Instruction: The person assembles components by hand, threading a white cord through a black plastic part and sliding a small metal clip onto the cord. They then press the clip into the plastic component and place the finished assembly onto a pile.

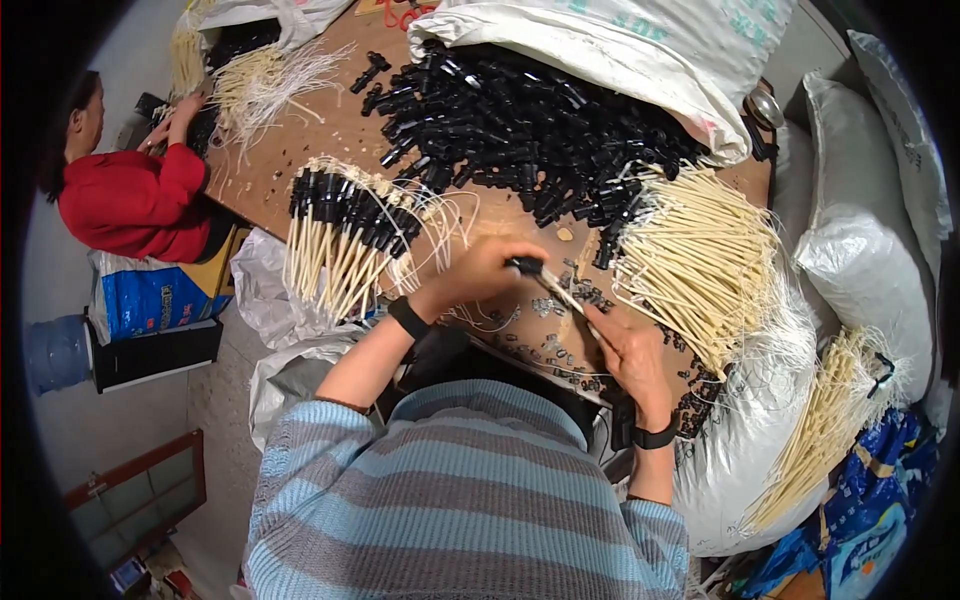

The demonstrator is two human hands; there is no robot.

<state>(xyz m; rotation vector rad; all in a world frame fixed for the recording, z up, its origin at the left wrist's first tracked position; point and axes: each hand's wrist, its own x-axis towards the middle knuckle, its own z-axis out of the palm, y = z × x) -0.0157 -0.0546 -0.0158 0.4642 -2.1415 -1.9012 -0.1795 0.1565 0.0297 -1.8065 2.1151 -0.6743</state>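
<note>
My left hand (488, 272), slightly blurred, is closed around a black plastic fitting (525, 265) over the front of the table. Running out of the fitting toward the lower right is a pale stick (568, 298), whose other end my right hand (636, 358) grips. Beyond my left hand lies a bundle of pale sticks topped with black fittings (345, 225), white strings trailing from them. A thick stack of bare pale sticks (695, 262) with white strings is just right of my right hand. Small dark clips (555, 350) are scattered under my hands.
A large heap of black fittings (520, 125) spills from a white woven sack (610, 50) at the back. A person in red (135, 200) works at the table's far left. Full white sacks (860, 200) and another stick bundle (820, 430) stand at the right.
</note>
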